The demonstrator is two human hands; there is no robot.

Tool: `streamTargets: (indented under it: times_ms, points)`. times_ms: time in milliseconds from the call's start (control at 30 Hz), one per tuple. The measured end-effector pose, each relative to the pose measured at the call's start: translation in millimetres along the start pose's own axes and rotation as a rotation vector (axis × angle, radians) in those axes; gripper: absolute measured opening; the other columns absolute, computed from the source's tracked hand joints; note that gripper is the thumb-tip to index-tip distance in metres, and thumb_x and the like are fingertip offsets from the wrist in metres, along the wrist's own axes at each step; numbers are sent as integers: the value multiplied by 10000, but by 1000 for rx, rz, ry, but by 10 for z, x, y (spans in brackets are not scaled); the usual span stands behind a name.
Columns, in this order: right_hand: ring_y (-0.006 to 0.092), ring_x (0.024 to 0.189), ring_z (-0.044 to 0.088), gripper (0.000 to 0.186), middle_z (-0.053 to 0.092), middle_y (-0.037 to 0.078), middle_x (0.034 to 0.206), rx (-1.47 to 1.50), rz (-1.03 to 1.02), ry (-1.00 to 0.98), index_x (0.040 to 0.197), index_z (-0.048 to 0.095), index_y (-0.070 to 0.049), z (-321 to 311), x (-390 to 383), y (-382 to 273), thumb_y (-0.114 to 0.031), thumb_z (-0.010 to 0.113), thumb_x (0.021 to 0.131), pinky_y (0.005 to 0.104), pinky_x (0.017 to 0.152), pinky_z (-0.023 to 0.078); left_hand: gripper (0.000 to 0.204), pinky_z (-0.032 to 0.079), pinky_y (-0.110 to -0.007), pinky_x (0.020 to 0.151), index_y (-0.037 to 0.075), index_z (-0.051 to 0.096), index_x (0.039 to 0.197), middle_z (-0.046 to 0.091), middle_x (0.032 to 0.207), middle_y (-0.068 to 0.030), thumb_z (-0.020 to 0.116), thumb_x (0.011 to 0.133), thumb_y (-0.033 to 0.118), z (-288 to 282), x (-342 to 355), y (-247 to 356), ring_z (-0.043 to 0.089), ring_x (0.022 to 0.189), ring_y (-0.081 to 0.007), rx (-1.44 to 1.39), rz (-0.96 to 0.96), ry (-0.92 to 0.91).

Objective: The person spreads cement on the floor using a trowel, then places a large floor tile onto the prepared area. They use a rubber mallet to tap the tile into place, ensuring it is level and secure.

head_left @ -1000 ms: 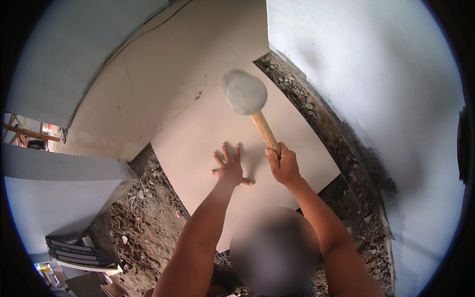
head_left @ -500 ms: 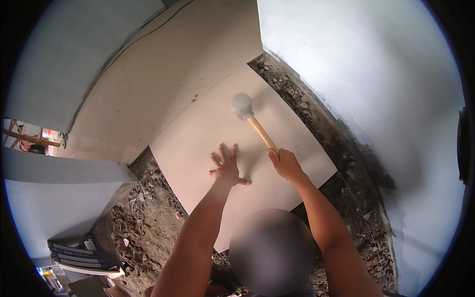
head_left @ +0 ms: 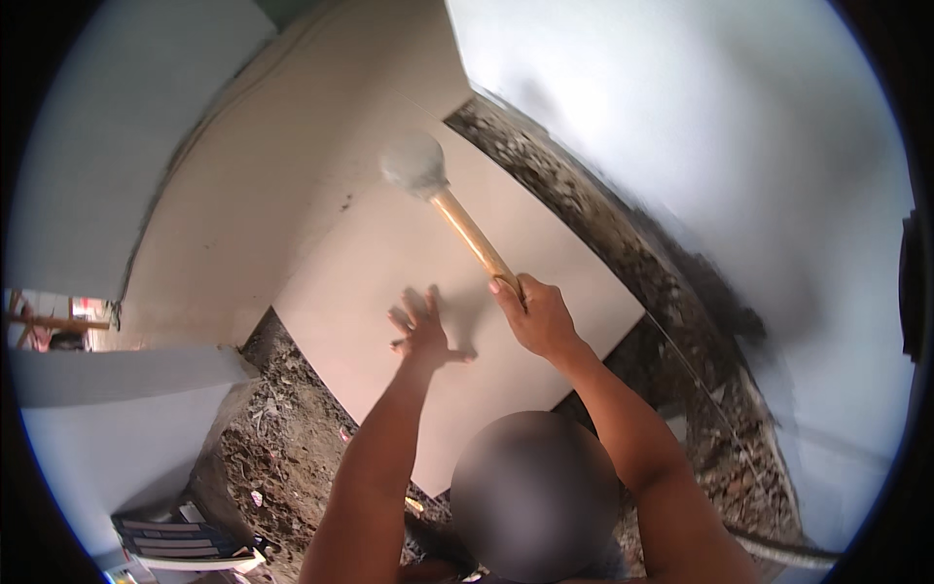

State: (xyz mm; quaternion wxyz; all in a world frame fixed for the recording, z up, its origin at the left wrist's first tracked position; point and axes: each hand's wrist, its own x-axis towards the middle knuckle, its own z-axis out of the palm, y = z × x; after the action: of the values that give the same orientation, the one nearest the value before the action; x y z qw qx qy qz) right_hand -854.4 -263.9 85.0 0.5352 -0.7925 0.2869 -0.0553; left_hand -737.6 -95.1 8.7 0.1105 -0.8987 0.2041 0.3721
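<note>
My right hand (head_left: 537,313) is wrapped round the wooden handle of a mallet (head_left: 469,232) with a rounded, pale grey head. The mallet's head is blurred and appears raised above the far part of a large beige floor tile (head_left: 525,255). My left hand (head_left: 421,329) lies on the same tile with its fingers spread, left of the mallet handle. The tile sits with its far left edge against the laid beige floor (head_left: 219,229).
Rubble and soil (head_left: 574,200) run between the tile and the pale wall (head_left: 700,117) on the right. More loose soil (head_left: 268,428) lies at the near left, beside a stack of boxes (head_left: 180,540). A thin string (head_left: 696,375) stretches across the rubble at the right.
My right hand has brought the mallet upward and to the left, so its head looks larger. My left hand stays spread on the tile. The whole view has shifted slightly.
</note>
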Motion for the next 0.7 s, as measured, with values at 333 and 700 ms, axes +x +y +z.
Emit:
streamTargets:
  times_ms: [333,700]
  points:
    - [283,549,639,488,577,144,586,-150,237,38,771,555,-10,-404,-1356,1207,-460,604,952,368,538,503,1560,394,-756,947,212,-138,1566,-223,1601,-214,933,487,562,107,57,20,-87,1441,-565,-47,-3,31]
    - [149,509,537,399,578,85,594,-202,203,68,816,580,-16,-700,-1809,1437,-387,626,954,319,492,424,1535,413,-746,945,174,-170,1554,-237,1596,-218,896,536,600,114,17,15,-107,1433,-574,2,25,29]
